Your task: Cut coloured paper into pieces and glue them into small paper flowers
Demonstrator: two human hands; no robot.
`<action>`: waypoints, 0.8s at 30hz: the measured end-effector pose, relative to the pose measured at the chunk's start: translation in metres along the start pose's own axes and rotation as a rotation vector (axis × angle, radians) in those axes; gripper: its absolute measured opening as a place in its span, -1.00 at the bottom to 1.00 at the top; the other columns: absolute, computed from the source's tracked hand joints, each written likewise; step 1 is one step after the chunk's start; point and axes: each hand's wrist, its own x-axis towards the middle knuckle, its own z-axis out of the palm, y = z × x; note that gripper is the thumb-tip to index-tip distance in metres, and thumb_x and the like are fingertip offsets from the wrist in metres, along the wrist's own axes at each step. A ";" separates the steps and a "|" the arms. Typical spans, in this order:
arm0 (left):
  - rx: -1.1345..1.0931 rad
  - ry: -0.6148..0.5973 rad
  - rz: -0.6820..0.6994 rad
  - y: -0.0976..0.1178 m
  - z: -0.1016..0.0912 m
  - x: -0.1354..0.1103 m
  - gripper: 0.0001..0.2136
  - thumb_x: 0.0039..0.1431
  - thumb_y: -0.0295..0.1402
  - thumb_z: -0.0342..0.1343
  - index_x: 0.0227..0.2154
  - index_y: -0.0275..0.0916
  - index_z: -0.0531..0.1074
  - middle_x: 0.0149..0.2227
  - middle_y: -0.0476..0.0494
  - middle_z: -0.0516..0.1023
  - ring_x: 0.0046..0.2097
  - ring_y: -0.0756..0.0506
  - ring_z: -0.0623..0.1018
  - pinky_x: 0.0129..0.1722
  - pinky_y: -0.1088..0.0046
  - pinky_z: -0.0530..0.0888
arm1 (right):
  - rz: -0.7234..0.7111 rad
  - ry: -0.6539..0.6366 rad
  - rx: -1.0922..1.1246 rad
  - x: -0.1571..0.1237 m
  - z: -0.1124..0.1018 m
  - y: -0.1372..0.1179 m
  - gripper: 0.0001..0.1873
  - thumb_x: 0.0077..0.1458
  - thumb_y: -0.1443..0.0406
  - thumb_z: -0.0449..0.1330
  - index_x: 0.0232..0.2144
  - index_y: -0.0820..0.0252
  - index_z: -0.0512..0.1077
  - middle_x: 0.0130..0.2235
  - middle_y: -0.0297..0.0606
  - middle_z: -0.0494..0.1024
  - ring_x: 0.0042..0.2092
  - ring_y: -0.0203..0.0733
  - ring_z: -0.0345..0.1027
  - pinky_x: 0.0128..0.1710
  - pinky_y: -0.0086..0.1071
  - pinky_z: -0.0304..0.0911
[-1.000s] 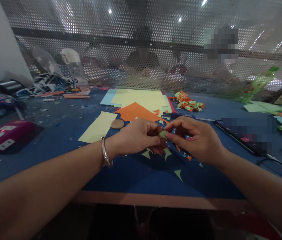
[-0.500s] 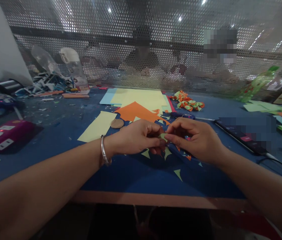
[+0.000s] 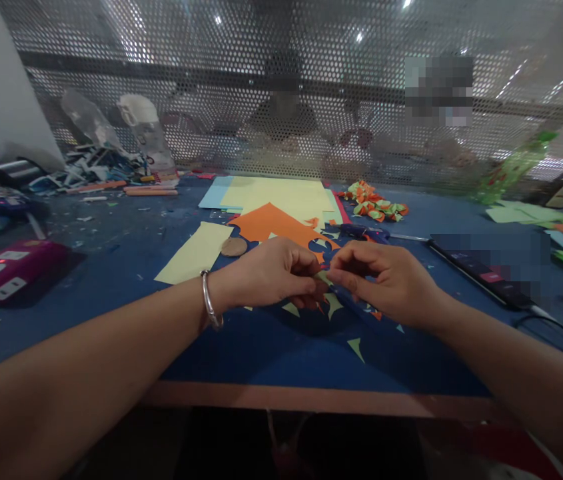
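Observation:
My left hand (image 3: 274, 273) and my right hand (image 3: 384, 280) meet over the blue table (image 3: 261, 347), fingers pinched together on a small pale green paper piece (image 3: 322, 275) that is mostly hidden between the fingertips. A silver bangle (image 3: 210, 301) sits on my left wrist. Small green and orange paper offcuts (image 3: 334, 305) lie on the table just under and in front of the hands.
An orange sheet (image 3: 274, 223), yellow sheets (image 3: 281, 195), a yellow strip (image 3: 196, 252) and a brown disc (image 3: 234, 247) lie behind the hands. Folded orange-green pieces (image 3: 374, 203) sit farther back, a dark device (image 3: 486, 263) at right, a magenta case (image 3: 6, 270) at left. People sit behind a perforated screen (image 3: 311, 100).
Both hands stay pinched on the small paper piece; the right fingers have shifted slightly, covering more of it. Nothing else moved.

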 end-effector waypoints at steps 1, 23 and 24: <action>-0.005 -0.001 -0.001 0.001 0.000 0.000 -0.96 0.10 -0.48 0.19 -0.42 -0.32 0.54 -0.42 -0.12 0.66 -0.39 0.00 0.64 -0.27 0.49 0.59 | 0.003 -0.005 0.007 0.000 0.000 0.000 -0.80 0.25 0.21 0.22 -0.38 0.21 0.45 -0.49 -0.38 0.43 -0.52 -0.39 0.27 -0.50 -0.47 0.21; -0.113 -0.039 -0.037 0.008 -0.001 -0.004 -0.83 0.18 -0.36 0.25 -0.46 -0.33 0.45 -0.41 -0.15 0.67 -0.41 -0.01 0.67 -0.33 0.49 0.58 | 0.084 0.001 0.007 0.002 -0.005 0.002 -0.61 0.37 0.13 0.06 -0.44 0.19 0.44 -0.65 -0.41 0.43 -0.63 -0.38 0.26 -0.59 -0.47 0.15; -0.113 -0.035 -0.042 0.008 -0.001 -0.004 -0.84 0.19 -0.38 0.24 -0.46 -0.32 0.45 -0.42 -0.14 0.67 -0.42 -0.01 0.66 -0.32 0.49 0.59 | 0.084 0.002 0.003 0.002 -0.004 0.002 -0.62 0.37 0.12 0.07 -0.43 0.19 0.45 -0.64 -0.41 0.43 -0.62 -0.38 0.26 -0.58 -0.47 0.16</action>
